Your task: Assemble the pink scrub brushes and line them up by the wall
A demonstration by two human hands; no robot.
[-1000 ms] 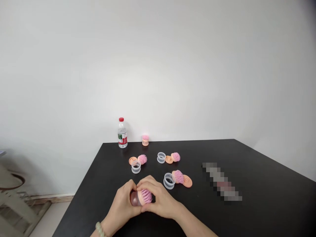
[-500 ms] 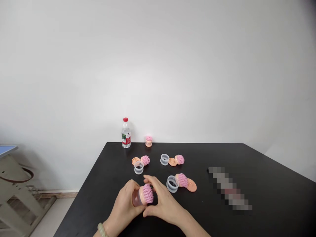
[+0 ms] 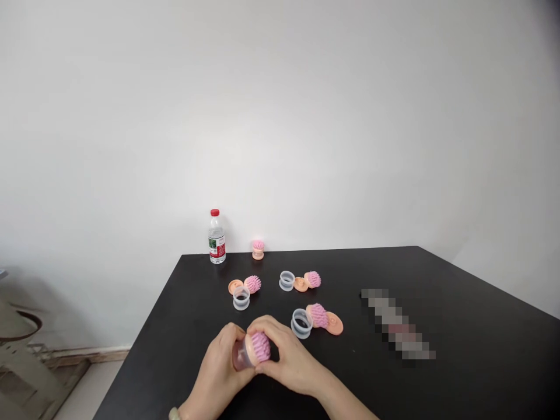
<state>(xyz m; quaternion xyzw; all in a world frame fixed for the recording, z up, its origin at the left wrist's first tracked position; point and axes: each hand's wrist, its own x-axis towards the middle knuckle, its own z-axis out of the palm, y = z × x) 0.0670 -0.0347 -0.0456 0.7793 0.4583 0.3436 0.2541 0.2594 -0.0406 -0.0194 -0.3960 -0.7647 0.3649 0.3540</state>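
Both your hands are on one pink-bristled scrub brush (image 3: 250,352), over the near part of the black table (image 3: 350,385), closer to its left edge than its right. Your left hand (image 3: 220,360) is wrapped around the translucent body. Your right hand (image 3: 286,357) pinches the peach collar between thumb and fingers, bristles facing right. The left palm and fingers hide part of the body; whether its underside touches the table cannot be told. The bracelet (image 3: 174,413) on your left wrist is mostly cut off by the lower frame edge, as is the table's near edge.

Water bottle (image 3: 217,248): upright near the back left corner, red cap; label green, white and red, its writing too small to read. Small assembled brush (image 3: 258,251): upright at the back edge, right of the bottle.

Loose parts, three groups. Left: peach disc (image 3: 235,286), bristle head (image 3: 252,284), and clear ring (image 3: 241,299) in front, partly covering where they meet. Farther right: second clear ring (image 3: 287,282), second disc (image 3: 301,284), second bristle head (image 3: 312,279). Nearer you: third clear ring (image 3: 301,325), third bristle head (image 3: 317,315), third disc (image 3: 334,323), partly hidden by the head.

Toward the right, a long slanting item (image 3: 396,324) is pixelated; its identity and any markings cannot be made out.
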